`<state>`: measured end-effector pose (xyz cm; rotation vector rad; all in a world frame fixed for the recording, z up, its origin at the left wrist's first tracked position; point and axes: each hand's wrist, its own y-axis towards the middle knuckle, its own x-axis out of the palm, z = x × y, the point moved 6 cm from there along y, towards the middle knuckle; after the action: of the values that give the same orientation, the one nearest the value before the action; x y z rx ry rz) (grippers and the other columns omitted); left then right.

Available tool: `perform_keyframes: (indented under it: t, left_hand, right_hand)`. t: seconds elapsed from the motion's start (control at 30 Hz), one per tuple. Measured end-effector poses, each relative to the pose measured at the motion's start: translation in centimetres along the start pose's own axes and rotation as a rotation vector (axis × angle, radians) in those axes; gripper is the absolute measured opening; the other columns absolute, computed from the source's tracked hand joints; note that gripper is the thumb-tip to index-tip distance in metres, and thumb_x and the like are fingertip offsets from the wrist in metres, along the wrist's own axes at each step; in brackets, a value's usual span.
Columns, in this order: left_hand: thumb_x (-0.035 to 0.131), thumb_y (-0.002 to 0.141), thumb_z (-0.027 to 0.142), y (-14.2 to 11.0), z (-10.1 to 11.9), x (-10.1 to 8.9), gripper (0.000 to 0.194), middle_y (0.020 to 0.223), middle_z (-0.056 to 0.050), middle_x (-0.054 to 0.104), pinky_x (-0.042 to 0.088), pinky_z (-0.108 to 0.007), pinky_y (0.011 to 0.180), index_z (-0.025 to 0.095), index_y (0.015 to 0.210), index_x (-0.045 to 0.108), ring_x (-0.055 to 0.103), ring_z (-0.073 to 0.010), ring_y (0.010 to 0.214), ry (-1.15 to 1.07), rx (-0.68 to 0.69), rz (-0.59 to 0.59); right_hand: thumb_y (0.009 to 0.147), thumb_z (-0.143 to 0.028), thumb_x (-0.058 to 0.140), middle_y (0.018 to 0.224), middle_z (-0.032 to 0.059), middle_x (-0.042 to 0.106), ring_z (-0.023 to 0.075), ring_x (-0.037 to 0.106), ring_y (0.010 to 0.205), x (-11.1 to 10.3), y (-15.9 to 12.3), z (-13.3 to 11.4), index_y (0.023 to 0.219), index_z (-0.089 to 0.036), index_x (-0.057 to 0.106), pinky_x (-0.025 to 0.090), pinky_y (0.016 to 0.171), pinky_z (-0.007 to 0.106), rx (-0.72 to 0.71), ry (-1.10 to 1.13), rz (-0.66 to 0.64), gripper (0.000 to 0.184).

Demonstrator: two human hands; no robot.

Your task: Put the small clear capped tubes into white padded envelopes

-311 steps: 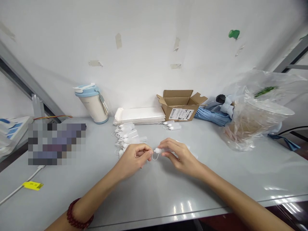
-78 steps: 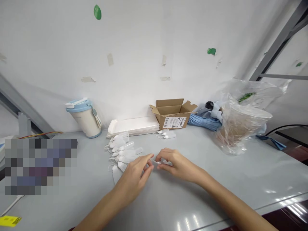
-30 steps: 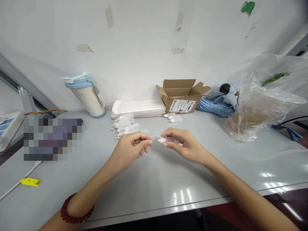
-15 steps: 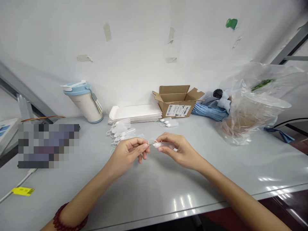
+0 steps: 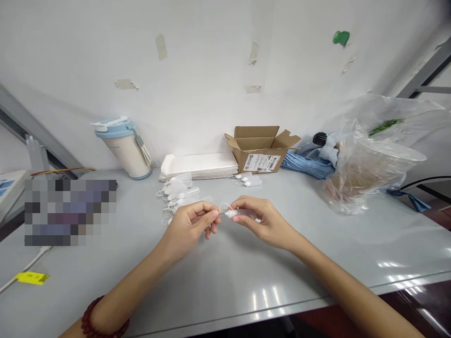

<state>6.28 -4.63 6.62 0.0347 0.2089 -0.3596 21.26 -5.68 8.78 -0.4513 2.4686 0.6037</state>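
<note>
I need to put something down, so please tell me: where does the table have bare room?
Bare table shows between the left forearm and right forearm, and between the right forearm and the plastic bag. It is crowded beyond the left hand: small bottles, then a white stack, with a cardboard box beside it.

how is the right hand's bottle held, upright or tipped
Tipped: the bottle lies sideways, its white nozzle pointing toward the left hand.

White-tipped bottle (image 5: 240, 214), brown box (image 5: 256, 133), dark-red bracelet (image 5: 88, 326)
</note>
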Motion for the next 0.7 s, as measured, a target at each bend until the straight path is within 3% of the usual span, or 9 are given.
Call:
perform_keyframes:
  t: [0.37, 0.7]
  left_hand:
    - [0.052, 0.081, 0.030, -0.2, -0.9, 0.5, 0.017, 0.066, 0.000, 0.060, 0.044, -0.023, 0.053, 0.016, 0.076, 0.059, 0.054, -0.0102, 0.055, 0.138, 0.090, 0.133]
    - [0.050, 0.082, 0.029, -0.4, -0.8, 0.7, 0.016, 0.069, 0.000, 0.060, 0.046, -0.023, 0.055, 0.016, 0.077, 0.058, 0.055, -0.0104, 0.057, 0.148, 0.091, 0.112]
  right_hand:
    - [0.086, -0.028, 0.052, 0.081, 0.0041, 0.064, 0.0117, 0.055, 0.066, 0.9, -0.2, 0.8, 0.090, -0.017, 0.062, 0.041, 0.059, 0.024, -0.011, -0.052, 0.014, 0.015]
    - [0.088, -0.031, 0.050, 0.080, 0.0051, 0.063, 0.0123, 0.054, 0.064, 1.5, -0.4, 0.9, 0.091, -0.017, 0.062, 0.041, 0.057, 0.024, -0.014, -0.063, 0.041, 0.018]
